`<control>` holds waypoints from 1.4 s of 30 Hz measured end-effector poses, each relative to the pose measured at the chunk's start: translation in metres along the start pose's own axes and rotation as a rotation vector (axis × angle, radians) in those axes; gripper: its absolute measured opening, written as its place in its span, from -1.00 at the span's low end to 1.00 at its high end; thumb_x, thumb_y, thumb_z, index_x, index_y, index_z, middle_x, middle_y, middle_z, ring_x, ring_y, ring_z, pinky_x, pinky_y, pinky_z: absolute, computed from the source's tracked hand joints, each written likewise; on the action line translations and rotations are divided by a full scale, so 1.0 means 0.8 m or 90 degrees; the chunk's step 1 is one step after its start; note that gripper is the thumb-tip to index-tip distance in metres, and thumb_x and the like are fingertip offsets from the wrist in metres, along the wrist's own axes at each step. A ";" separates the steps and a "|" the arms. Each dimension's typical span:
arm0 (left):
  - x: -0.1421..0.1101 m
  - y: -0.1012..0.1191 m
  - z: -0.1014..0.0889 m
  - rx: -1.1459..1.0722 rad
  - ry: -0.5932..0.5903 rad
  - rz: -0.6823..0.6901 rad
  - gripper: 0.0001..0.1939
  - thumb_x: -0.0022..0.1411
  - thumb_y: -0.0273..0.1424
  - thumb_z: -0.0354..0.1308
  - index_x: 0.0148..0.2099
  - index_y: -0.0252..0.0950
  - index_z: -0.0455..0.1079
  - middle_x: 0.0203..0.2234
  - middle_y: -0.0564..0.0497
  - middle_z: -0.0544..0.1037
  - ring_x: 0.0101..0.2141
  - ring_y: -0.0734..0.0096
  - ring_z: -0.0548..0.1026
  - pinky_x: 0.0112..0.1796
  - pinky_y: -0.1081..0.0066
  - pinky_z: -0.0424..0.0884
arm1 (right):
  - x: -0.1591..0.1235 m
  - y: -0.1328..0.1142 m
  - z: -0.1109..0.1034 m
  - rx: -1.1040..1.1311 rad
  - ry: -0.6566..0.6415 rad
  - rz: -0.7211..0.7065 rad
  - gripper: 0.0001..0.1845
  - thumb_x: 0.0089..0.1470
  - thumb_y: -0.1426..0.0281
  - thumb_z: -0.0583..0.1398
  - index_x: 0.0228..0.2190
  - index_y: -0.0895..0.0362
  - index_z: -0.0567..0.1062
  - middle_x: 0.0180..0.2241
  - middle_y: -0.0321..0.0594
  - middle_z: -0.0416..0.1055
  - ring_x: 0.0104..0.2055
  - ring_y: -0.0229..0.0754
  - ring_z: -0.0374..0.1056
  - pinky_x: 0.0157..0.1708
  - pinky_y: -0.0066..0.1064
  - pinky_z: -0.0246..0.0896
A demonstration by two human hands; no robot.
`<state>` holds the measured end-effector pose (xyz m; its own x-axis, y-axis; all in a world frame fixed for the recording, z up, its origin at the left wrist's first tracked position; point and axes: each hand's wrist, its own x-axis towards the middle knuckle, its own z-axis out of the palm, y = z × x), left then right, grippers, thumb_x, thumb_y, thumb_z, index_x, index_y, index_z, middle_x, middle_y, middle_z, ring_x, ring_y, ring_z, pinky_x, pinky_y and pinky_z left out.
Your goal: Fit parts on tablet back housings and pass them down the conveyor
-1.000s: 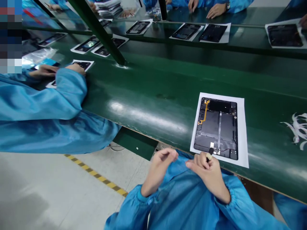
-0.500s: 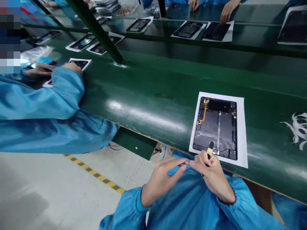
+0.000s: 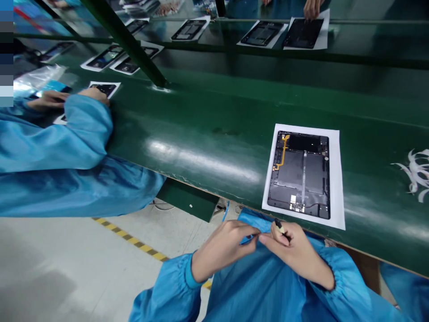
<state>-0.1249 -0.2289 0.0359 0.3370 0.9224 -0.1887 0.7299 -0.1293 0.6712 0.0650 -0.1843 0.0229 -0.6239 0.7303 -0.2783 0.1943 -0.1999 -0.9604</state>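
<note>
My left hand (image 3: 224, 243) is raised in front of the table edge, thumb and forefinger pinched together; whatever lies between them is too small to make out. Its fingertips meet the thumb of my right hand (image 3: 298, 250). In my right fist a short cream-and-black stick-like tool (image 3: 279, 226) pokes up between the fingers. Just beyond both hands lies an opened tablet (image 3: 295, 172), its inside facing up, on a white sheet (image 3: 336, 188). An orange flat cable (image 3: 283, 154) runs along its left side, and a small white patch (image 3: 293, 199) sits near its lower edge.
White curled strips (image 3: 417, 172) lie on the green table (image 3: 201, 116) at right. A co-worker's blue sleeve (image 3: 87, 129) reaches over the table at left. A green post (image 3: 134, 49) rises beyond. Several tablets on sheets line the far side, where another person's hand (image 3: 311, 8) touches one.
My right hand has drawn back from the tablet's lower edge, uncovering the white patch, and the tool has tilted. My left thumb and forefinger have closed. The view has shifted slightly.
</note>
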 end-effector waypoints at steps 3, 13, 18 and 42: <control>0.001 0.002 0.001 0.008 -0.018 -0.016 -0.79 0.22 -0.49 0.09 -0.16 -0.21 0.53 -0.45 0.05 0.61 -0.42 0.39 0.56 -0.36 0.52 0.34 | -0.001 -0.004 -0.001 -0.034 0.002 -0.010 -0.47 0.15 0.30 0.16 -0.64 0.07 -0.07 -0.64 -0.47 -0.09 -0.56 -0.36 -0.13 -0.55 -0.42 -0.16; 0.000 0.008 0.004 -0.065 0.020 -0.093 -0.79 0.32 -0.40 0.05 -0.17 -0.22 0.52 -0.36 0.02 0.64 -0.34 0.40 0.59 -0.27 0.54 0.41 | -0.005 0.002 0.004 -0.027 0.023 -0.032 -0.48 0.18 0.27 0.14 -0.64 0.08 -0.04 -0.64 -0.46 -0.07 -0.57 -0.37 -0.11 -0.49 -0.46 0.05; 0.003 0.008 0.010 -0.082 0.041 -0.145 -0.78 0.33 -0.40 0.03 -0.14 -0.21 0.53 -0.31 0.03 0.64 -0.30 0.38 0.59 -0.26 0.53 0.41 | -0.007 0.000 0.008 0.029 0.039 -0.039 -0.48 0.16 0.28 0.17 -0.65 0.08 -0.02 -0.65 -0.47 -0.06 -0.58 -0.37 -0.10 -0.20 -0.37 0.28; 0.004 0.011 0.005 -0.219 0.125 -0.127 -0.81 0.30 -0.36 0.11 -0.20 -0.25 0.56 -0.37 0.09 0.64 -0.39 0.51 0.52 -0.34 0.59 0.37 | 0.012 -0.003 -0.010 0.540 0.045 0.147 -0.44 -0.02 0.26 0.35 -0.65 0.09 0.07 -0.73 -0.53 0.06 -0.63 -0.42 -0.10 0.03 -0.14 0.25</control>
<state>-0.1153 -0.2280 0.0383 0.0657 0.9731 -0.2208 0.5174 0.1560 0.8414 0.0646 -0.1715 0.0230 -0.5846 0.6449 -0.4923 -0.3351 -0.7445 -0.5774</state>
